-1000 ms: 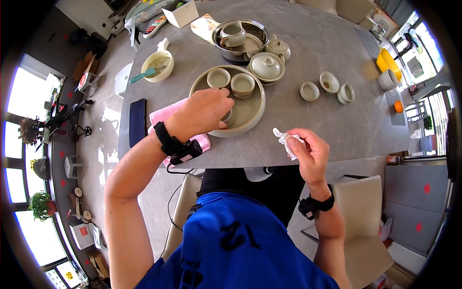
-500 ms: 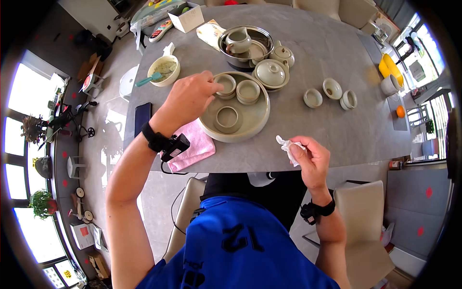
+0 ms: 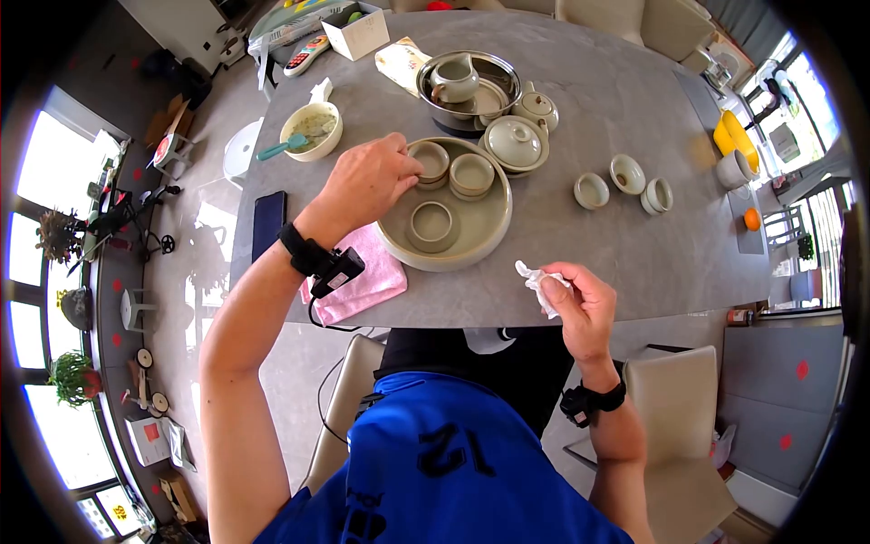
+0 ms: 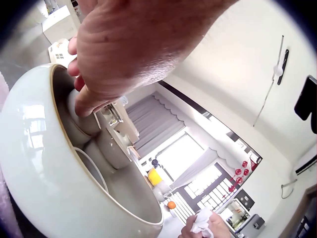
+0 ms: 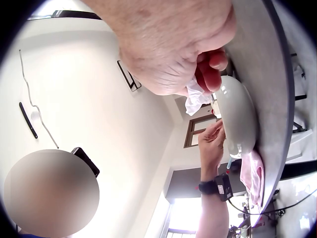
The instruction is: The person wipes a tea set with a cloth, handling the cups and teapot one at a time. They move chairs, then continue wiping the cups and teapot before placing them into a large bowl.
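My left hand (image 3: 370,181) reaches over the left rim of a wide pale ceramic bowl (image 3: 494,238) and pinches a small tea cup (image 3: 430,160) at the bowl's back left. In the left wrist view the thumb (image 4: 86,101) lies against that cup's wall. Beside it stand stacked tea cups (image 3: 472,172), and a single tea cup (image 3: 433,225) sits nearer the front of the bowl. Off to the right, above the table's front edge, my right hand (image 3: 587,308) pinches a crumpled white tissue (image 3: 536,280) between thumb and fingers.
A pink cloth (image 3: 367,281) and a phone (image 3: 269,222) lie left of the bowl. Behind it stand a lidded bowl (image 3: 515,143), a teapot (image 3: 538,107) and a steel pot (image 3: 426,95) holding a pitcher. Three small cups (image 3: 591,190) sit right; a food bowl (image 3: 331,140) sits back left.
My left hand has moved from the front cup to the cup at the bowl's back left, uncovering the front cup. The right hand keeps its tissue in nearly the same place.
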Tool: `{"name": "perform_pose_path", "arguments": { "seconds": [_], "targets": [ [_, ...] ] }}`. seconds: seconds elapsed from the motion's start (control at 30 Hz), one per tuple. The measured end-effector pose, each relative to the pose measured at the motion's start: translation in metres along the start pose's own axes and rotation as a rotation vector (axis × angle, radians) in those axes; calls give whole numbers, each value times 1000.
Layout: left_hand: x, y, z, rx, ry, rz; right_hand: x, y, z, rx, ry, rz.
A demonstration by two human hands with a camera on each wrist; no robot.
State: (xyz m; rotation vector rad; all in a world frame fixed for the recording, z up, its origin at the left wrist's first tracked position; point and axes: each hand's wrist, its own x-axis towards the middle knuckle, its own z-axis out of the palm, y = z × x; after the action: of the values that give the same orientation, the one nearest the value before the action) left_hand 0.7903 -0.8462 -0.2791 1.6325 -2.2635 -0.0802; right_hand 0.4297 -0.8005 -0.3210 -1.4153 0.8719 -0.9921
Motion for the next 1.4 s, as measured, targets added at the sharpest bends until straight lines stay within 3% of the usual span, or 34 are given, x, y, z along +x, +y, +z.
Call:
{"name": "perform_pose_path", "arguments": {
  "seconds": [0.27,0.37,0.47,0.5,0.6,0.63,0.67,0.73,0.77,0.87,1.0,1.17,1.33,1.4],
  "targets": [
    [-10,12,-13,-239,157,-85,5,-7,9,-21,-2,-29],
    [-19,25,-22,-576,226,-169,9,-12,14,3,40,-86],
    [-29,45,-20,-1099,215,-262,17,-27,25,20,105,-155],
    [-35,53,-22,-1351,103,-307,20,-34,29,20,126,-177],
    [-45,88,-23,-1595,13,-340,35,-51,44,-215,129,-549],
    [-48,96,-21,-1539,-41,-307,37,-57,47,-292,86,-621],
    [-51,103,-20,-1480,-92,-276,37,-56,51,-238,53,-628],
    [-63,117,-17,-1645,-133,-200,36,-51,58,-127,-20,-641],
    [-66,116,-10,-1713,-154,-167,27,-54,57,-26,-47,-533],
    [-74,122,-1,-1950,-256,-174,10,-51,47,-3,-42,-456],
    [-69,145,3,-2239,-300,-294,4,-54,49,-213,28,-736],
    [-62,161,6,-2310,-301,-342,2,-50,46,-389,88,-896],
    [-64,166,16,-2367,-255,-289,-1,-46,41,-405,105,-882],
    [-57,163,14,-2190,-234,-317,-1,-50,40,-414,100,-857]
  ]
}}
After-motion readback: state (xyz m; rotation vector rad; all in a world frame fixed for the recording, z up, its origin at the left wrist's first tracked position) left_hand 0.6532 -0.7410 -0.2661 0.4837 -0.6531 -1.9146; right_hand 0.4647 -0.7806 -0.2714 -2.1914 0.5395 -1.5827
